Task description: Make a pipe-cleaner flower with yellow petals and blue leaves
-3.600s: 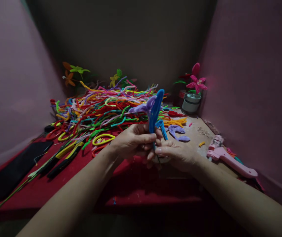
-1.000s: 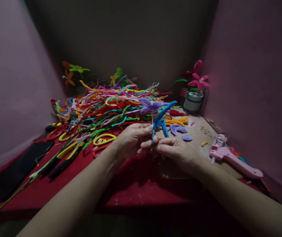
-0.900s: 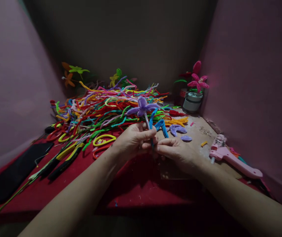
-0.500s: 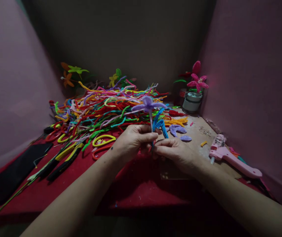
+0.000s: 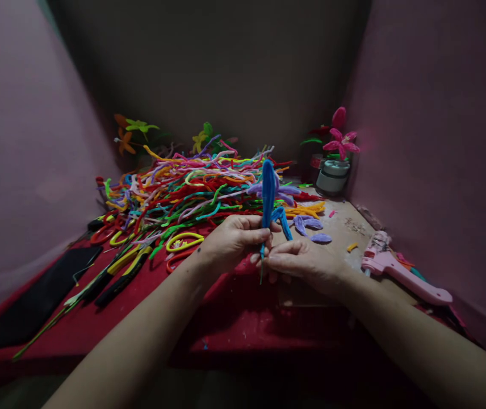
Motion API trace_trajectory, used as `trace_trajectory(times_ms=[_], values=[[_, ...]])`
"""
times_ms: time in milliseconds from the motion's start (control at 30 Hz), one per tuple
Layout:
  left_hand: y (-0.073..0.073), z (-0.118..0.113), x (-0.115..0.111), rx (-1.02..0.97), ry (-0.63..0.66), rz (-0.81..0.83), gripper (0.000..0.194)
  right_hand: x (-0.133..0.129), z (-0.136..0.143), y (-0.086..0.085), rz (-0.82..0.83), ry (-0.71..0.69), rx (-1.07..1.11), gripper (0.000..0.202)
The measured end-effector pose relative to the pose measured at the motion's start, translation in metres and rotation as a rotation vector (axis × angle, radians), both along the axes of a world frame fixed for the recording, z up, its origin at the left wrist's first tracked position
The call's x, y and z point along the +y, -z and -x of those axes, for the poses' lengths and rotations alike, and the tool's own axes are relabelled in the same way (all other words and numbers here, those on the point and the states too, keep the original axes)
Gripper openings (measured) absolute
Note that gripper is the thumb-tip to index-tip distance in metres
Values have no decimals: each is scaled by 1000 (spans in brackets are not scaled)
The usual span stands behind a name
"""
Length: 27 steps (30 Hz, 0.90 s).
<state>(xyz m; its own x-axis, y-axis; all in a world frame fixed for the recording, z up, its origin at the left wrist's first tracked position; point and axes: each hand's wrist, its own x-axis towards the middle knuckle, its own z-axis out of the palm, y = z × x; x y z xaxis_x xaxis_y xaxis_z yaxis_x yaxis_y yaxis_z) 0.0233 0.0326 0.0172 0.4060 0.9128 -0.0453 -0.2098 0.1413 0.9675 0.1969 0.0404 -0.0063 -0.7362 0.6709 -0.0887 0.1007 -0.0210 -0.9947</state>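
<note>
Between thumb and fingers, my left hand (image 5: 237, 236) grips a pipe-cleaner flower by its stem. A long blue leaf (image 5: 268, 193) of fuzzy wire stands upright at the front of it. The purple blossom (image 5: 284, 194) is partly hidden behind that leaf. Another blue leaf (image 5: 284, 221), bent, slants down to the right. My right hand (image 5: 300, 258) is closed at the lower stem just below the left fingers, its fingertips pinching there. A thin green stem end (image 5: 261, 275) pokes out beneath.
A heap of coloured pipe cleaners (image 5: 200, 187) lies behind my hands. Pliers (image 5: 126, 270), yellow-handled scissors (image 5: 183, 242) and a black phone-like slab (image 5: 38, 298) are at left. Purple petals (image 5: 311, 224) and a pink glue gun (image 5: 400, 272) lie right. A pink flower (image 5: 342, 142) stands behind.
The flower has turned in my fingers: the blue leaf now stands upright in front and the purple blossom sits behind it to the right. The view has shifted slightly left.
</note>
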Motion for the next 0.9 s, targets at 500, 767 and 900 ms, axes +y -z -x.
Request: trace_trajectory(times_ms=[500, 767, 900], values=[[13, 25, 1, -18, 18, 105, 30, -9, 3, -4, -223, -59, -108, 23], [22, 33, 0, 202, -59, 30, 23, -15, 17, -4, -558, 60, -285, 14], [28, 27, 4, 397, -63, -40, 19, -16, 20, -2, -530, 89, -319, 15]])
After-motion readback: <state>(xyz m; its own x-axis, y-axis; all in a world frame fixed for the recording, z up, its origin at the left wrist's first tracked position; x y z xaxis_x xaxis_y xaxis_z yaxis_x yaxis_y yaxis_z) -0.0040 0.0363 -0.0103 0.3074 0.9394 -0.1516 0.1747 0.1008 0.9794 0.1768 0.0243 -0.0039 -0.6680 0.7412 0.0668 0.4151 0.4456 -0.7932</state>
